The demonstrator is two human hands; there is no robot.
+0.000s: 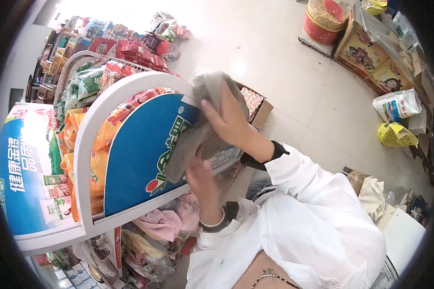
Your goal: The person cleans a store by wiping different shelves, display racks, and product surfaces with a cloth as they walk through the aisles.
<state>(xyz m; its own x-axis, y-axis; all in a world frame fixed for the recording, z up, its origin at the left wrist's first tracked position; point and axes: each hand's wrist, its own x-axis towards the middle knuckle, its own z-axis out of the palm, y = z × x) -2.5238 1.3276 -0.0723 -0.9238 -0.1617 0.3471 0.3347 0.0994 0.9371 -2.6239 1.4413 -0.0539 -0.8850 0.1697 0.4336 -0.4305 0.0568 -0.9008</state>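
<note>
A blurred grey cloth [182, 150], folded or bunched, is in front of the blue end panel [141, 151] of a white display rack. Its upper part lies under my right hand [231, 124], whose fingers point up along the fabric with the thumb spread to the left. Lower down, my left hand [202, 177] is at the cloth's lower edge, fingertips against it. Motion blur hides whether those fingers grip the fabric. The curved white frame [81, 144] of the rack surrounds the panel, and orange snack bags [99, 169] stand behind it.
An open cardboard box [263, 113] of small packages sits on the floor behind the cloth. Pink fabric [162, 222] and plastic-wrapped goods lie below the rack. A red tub [320, 29] stands at the far right, near a yellow bag [398, 135]. More packaged goods [105, 30] fill the far left.
</note>
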